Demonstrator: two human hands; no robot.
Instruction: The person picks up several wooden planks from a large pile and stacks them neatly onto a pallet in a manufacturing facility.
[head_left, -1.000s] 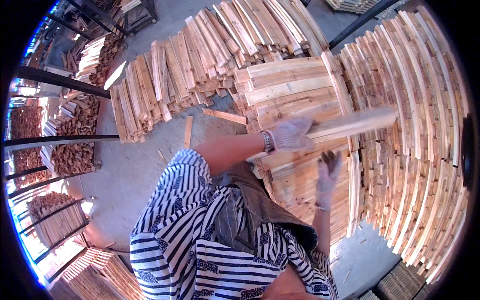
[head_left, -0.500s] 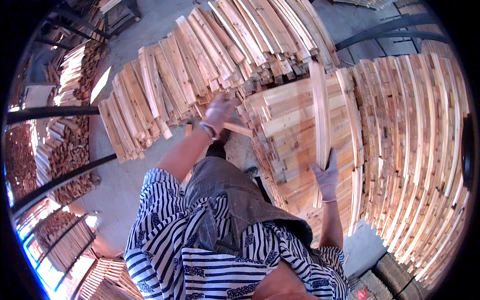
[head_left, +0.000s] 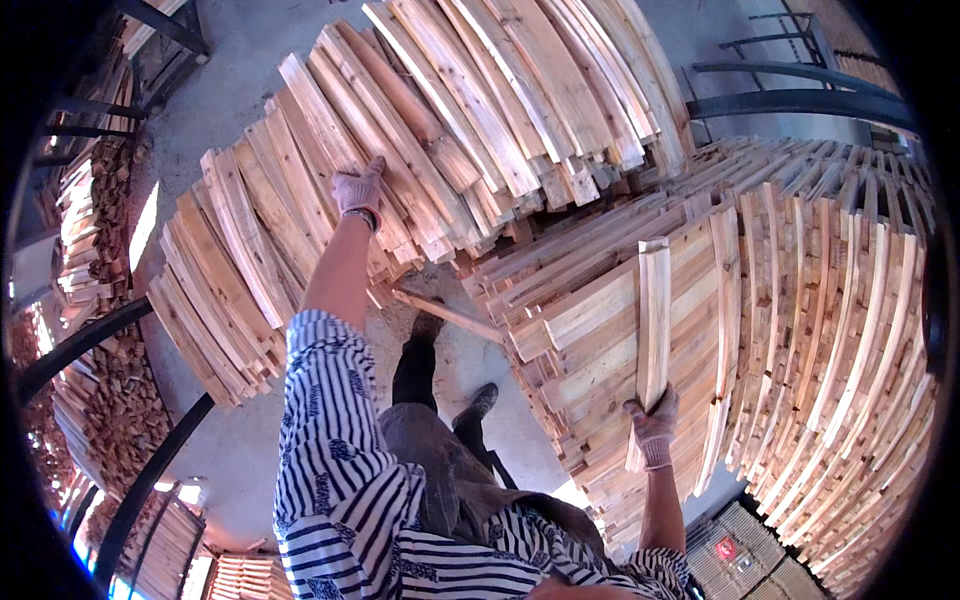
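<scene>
The plank (head_left: pixel 653 320) stands on end on the stacked boards (head_left: pixel 800 300), your right hand (head_left: pixel 652 425) closed round its lower end. Held so low, it could tip sideways. Your left hand (head_left: pixel 358 188) rests spread on the loose pile (head_left: pixel 330 200), which might slide. Only the narrow floor (head_left: pixel 440 350) between stacks gives room.

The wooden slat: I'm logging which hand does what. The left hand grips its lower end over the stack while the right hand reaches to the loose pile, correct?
Not quite. The head view shows the right hand gripping the wooden slat; the left hand reaches to the loose pile.
</scene>
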